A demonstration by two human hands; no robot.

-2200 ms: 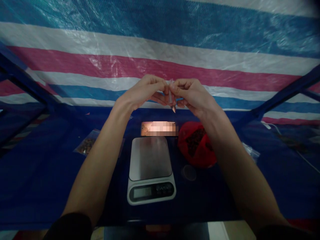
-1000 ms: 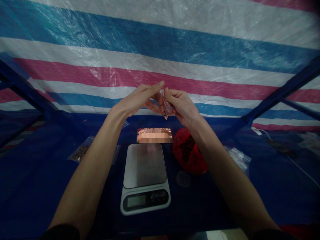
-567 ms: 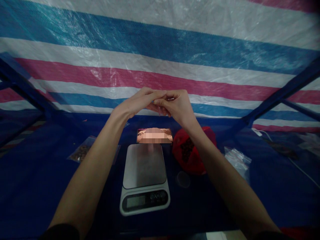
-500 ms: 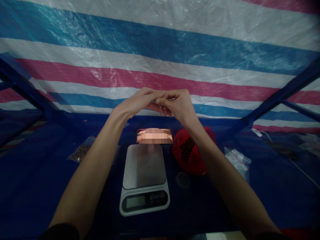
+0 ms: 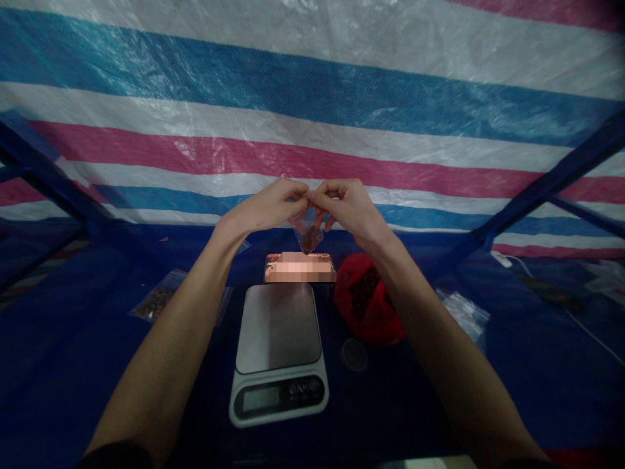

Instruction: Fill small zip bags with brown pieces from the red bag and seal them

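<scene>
Pinched between both hands is a small clear plastic bag [image 5: 309, 236] with some brown bits gathered in its bottom corner. My left hand [image 5: 278, 203] grips the bag's top edge from the left, and my right hand [image 5: 344, 203] grips it from the right, the fingertips meeting. Below the bag lies a phone [image 5: 300, 268] with a lit screen. Nearer me stands a white digital scale [image 5: 279, 329] with a bare steel plate; its display seems to read 0 g. A red bag [image 5: 349, 306] of dark brown pieces sits right of the scale, partly behind my right forearm.
A clear bag of brown pieces [image 5: 159, 299] lies left, partly behind my left forearm. A small round clear lid [image 5: 355, 355] is beside the scale. Clear plastic bags [image 5: 463, 314] lie at right, near a white cable [image 5: 525, 266]. A striped sheet [image 5: 312, 85] hangs behind the blue table.
My hands have turned and drawn slightly apart, so the small bag with its brown contents now hangs in view below my fingers. The view has shifted slightly.
</scene>
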